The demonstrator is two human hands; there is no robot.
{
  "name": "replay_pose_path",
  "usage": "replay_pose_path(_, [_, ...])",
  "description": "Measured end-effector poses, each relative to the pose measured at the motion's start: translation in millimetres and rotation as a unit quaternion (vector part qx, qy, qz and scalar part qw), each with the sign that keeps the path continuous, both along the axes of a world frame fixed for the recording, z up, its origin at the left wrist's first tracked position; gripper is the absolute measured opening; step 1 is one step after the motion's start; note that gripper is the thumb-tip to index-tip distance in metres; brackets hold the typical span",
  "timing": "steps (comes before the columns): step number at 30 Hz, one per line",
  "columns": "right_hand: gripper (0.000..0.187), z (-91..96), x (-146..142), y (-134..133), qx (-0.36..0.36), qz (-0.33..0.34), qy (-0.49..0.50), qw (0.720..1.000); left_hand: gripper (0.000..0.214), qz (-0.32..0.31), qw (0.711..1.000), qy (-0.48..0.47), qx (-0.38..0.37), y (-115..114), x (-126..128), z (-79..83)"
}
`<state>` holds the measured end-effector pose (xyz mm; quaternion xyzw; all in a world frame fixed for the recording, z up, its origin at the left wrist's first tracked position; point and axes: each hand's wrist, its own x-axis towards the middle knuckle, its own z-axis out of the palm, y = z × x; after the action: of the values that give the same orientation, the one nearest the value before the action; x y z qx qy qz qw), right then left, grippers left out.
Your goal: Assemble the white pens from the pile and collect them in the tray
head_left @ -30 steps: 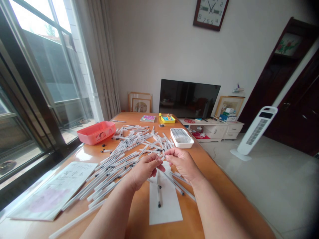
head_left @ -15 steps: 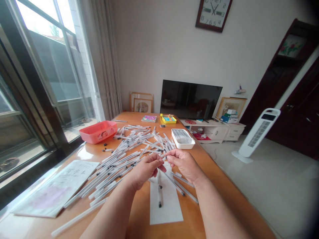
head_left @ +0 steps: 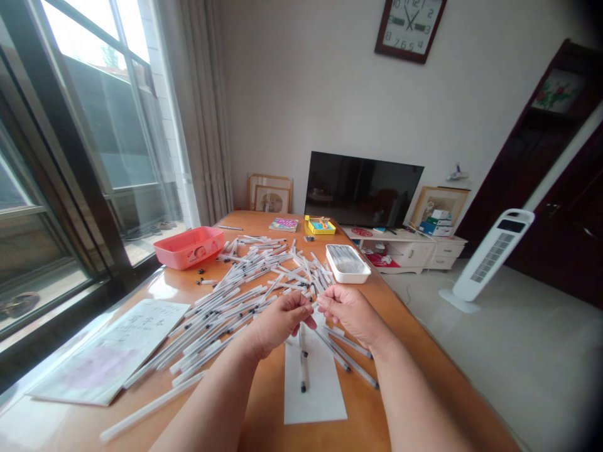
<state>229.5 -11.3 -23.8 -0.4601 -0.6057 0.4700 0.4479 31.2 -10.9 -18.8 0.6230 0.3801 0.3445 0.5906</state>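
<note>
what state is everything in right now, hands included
Left hand: closed in a pinch
Right hand: closed in a pinch; any held piece too small to tell
Pen tubes: loose and scattered, some with black ends
Paper: lying flat
Booklet: closed, cover up
Red basket: upright, lidless
White box: upright, thin rods inside
Yellow box: open, things inside
Television: screen dark
Fan: upright; running or not, cannot tell

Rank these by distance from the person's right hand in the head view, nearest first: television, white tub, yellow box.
1. White tub: just beyond the right hand, by the table's right edge.
2. Yellow box: at the table's far end.
3. Television: past the table.
</note>
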Motion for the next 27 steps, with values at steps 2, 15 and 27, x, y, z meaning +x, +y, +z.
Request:
replay_pose_path(2, [0.034, -0.8, -1.1, -0.1, 0.026, -0.014, -0.036, 0.999, 0.029, -0.004, 1.000, 0.008, 0.004, -0.2, 0.5, 0.1])
replay_pose_path(15, [0.057, -7.5, -6.0, 1.7, 0.069, -0.053, -0.107, 0.990, 0.030, -0.014, 1.000, 0.021, 0.016, -3.1, 2.5, 5.5])
replay_pose_path(27, [0.039, -2.4, -6.3, -2.0, 0.076, -0.046, -0.093, 0.992, 0.031, 0.001, 1.000, 0.018, 0.016, -0.7, 0.5, 1.8])
